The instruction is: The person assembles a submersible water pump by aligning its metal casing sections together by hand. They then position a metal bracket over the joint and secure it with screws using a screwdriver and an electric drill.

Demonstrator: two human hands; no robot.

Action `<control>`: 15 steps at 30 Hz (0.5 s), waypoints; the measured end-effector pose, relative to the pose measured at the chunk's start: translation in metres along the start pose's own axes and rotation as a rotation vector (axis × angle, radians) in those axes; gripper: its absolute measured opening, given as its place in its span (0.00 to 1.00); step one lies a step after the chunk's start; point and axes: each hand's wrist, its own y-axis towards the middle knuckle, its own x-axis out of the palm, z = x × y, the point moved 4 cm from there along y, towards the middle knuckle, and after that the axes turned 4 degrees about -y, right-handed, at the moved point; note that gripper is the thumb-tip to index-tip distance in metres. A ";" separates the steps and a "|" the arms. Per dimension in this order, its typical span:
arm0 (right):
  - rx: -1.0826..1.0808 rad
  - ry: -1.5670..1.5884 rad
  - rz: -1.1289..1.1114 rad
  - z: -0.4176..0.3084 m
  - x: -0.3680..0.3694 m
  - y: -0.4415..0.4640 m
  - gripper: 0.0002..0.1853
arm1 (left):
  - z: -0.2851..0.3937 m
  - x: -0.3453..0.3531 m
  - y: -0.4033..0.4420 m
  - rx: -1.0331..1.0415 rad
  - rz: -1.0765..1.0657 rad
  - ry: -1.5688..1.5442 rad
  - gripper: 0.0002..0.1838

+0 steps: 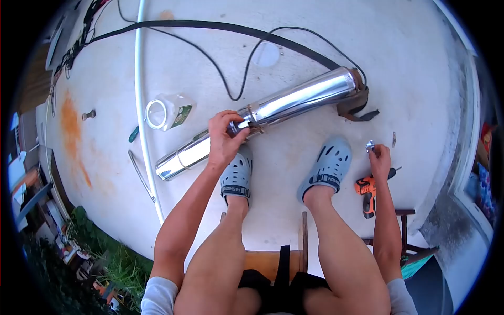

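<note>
A long stainless-steel cylinder (304,100), like a submersible pump, lies slantwise on the pale floor. My left hand (226,134) is at its middle joint, with thumb and fingers closed round a small dark and shiny part; its kind cannot be made out. Off to the right, my right hand (380,156) pinches a small shiny metal piece (370,145) above the floor. Just below that hand lies an orange and black cordless drill (366,189), partly covered by the wrist. A small metal bit (394,138) lies to the right of the hand.
A flat black hose (220,24) and thin black cable (210,60) run from the cylinder's upper end. A white pipe (139,84), clear plastic jar (167,112), green-handled tool (133,135), metal fitting (88,114) and hacksaw-like frame (140,176) lie left. My clogs (328,163) flank the cylinder's near side.
</note>
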 end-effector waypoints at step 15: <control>0.148 0.274 0.044 0.024 0.016 -0.003 0.09 | -0.001 0.005 0.018 -0.271 -0.046 0.102 0.21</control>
